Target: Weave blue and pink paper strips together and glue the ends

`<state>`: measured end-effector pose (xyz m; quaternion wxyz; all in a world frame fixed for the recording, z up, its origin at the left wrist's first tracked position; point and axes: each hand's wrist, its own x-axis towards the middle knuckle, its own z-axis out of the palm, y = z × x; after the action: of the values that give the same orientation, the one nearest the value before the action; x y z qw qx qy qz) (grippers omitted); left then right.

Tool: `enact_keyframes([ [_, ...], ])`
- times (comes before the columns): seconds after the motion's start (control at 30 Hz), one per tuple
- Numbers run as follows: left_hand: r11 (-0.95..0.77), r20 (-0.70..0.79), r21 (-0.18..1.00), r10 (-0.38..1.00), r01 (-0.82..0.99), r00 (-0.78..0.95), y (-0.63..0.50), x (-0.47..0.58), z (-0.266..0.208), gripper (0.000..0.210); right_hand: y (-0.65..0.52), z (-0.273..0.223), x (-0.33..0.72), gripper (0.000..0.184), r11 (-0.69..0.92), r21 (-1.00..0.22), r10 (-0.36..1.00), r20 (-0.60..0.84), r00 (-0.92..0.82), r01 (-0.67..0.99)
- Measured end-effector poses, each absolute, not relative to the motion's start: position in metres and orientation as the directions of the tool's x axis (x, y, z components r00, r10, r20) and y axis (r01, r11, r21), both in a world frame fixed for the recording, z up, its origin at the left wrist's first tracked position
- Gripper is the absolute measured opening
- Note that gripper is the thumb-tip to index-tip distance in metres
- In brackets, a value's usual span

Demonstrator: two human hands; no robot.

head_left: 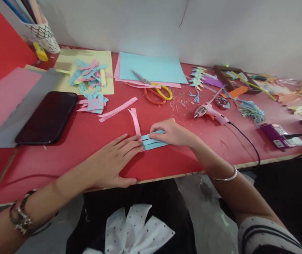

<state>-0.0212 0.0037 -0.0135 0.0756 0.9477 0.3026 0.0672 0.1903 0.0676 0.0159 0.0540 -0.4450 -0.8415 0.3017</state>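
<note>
Several light blue paper strips (154, 144) lie side by side on the red table. A pink paper strip (135, 121) crosses their left end and sticks up past it, away from me. My left hand (116, 158) rests flat with its fingers stretched out, the fingertips touching the pink strip where it meets the blue ones. Curled over the far side of the blue strips is my right hand (168, 132), its thumb and fingers closed on them. Two loose pink strips (119, 109) lie just beyond my left hand.
Scissors (158, 91) lie partly on blue sheets (151, 67). A phone (47, 118) is at left, a woven paper piece (94, 102) and a heap of paper scraps (90, 76) beyond it. A pink glue gun (213, 113), its cord over the table's edge, and a purple box (273, 134) are at right.
</note>
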Motion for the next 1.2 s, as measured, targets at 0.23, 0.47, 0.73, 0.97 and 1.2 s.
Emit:
enact_keyframes([
  [0.23, -0.799, 0.066, 0.183, 0.592, 0.573, 0.803, 0.0039, -0.0199, -0.0117, 0.063, 0.0672, 0.0133, 0.1871, 0.020, 0.418, -0.580, 0.791, -0.146, -0.594, 0.699],
  [0.47, -0.814, 0.088, 0.170, 0.573, 0.555, 0.815, 0.0044, -0.0200, -0.0120, 0.062, 0.0675, 0.0153, 0.1882, 0.022, 0.435, -0.568, 0.755, -0.194, -0.627, 0.699],
  [0.73, -0.825, 0.104, 0.131, 0.563, 0.550, 0.820, 0.0046, -0.0208, -0.0122, 0.063, 0.0685, 0.0152, 0.1888, 0.021, 0.456, -0.563, 0.737, -0.196, -0.647, 0.690],
  [0.97, -0.813, 0.085, 0.169, 0.575, 0.557, 0.814, 0.0045, -0.0201, -0.0112, 0.061, 0.0660, 0.0171, 0.1861, 0.022, 0.390, -0.576, 0.778, -0.211, -0.592, 0.718],
  [1.2, -0.810, 0.069, 0.168, 0.578, 0.562, 0.813, 0.0043, -0.0198, -0.0111, 0.061, 0.0656, 0.0179, 0.1845, 0.020, 0.411, -0.520, 0.780, -0.225, -0.584, 0.749],
])
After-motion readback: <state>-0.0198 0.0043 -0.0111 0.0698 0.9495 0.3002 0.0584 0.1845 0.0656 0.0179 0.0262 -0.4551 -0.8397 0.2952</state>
